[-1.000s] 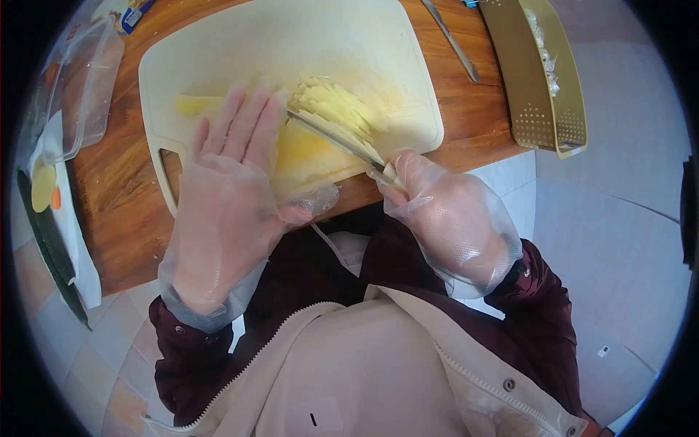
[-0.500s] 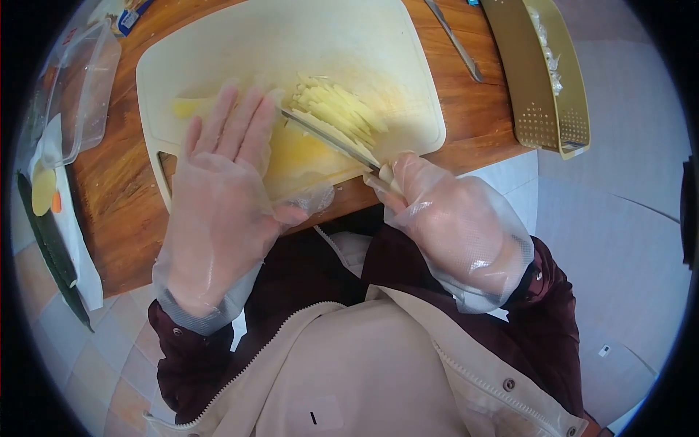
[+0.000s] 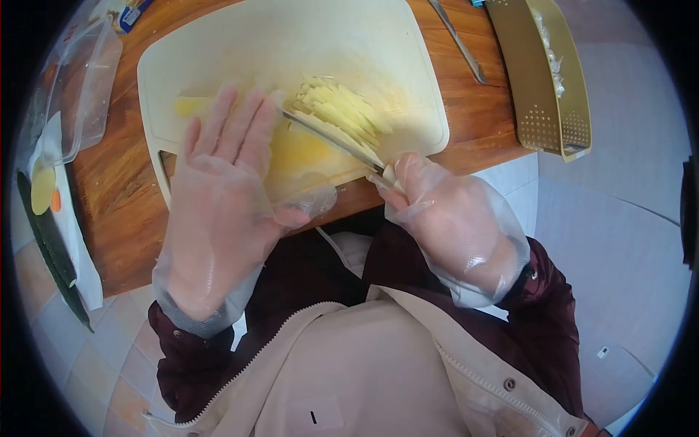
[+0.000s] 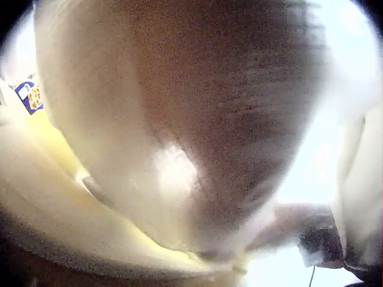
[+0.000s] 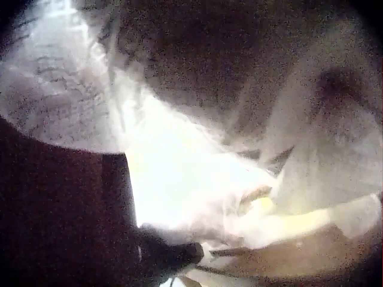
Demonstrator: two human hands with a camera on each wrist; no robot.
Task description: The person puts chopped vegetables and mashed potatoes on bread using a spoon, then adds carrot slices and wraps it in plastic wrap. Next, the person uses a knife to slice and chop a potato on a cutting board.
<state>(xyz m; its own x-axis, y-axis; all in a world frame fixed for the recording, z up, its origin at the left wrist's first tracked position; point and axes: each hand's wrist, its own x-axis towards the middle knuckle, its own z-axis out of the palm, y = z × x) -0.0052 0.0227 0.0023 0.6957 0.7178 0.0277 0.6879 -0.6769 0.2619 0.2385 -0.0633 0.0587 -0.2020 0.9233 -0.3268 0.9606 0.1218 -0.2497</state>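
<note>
On the cream cutting board [image 3: 218,44] lies a pile of thin pale-yellow potato strips [image 3: 342,113]. My left hand [image 3: 222,189], in a clear plastic glove, rests flat with straight fingers over yellow potato; an end of the potato [image 3: 187,107] shows beyond the fingers, the rest is hidden. My right hand [image 3: 462,222], gloved likewise, grips the handle of a knife [image 3: 331,137]. Its blade slants across the board between the left fingers and the strips, its tip close beside the left fingertips. Glove plastic fills most of both wrist views.
Left of the board are a clear plastic box [image 3: 98,87], a cucumber [image 3: 49,251], an orange piece [image 3: 55,201] and a yellow oval slice [image 3: 44,188]. To the right lie a thin metal utensil [image 3: 460,44] and a golden perforated basket [image 3: 530,80]. The wooden table's [image 3: 120,240] front edge is near.
The left hand has shifted slightly left along the potato, and the knife tip has moved left with it. Since half a second ago both hands have barely moved.
</note>
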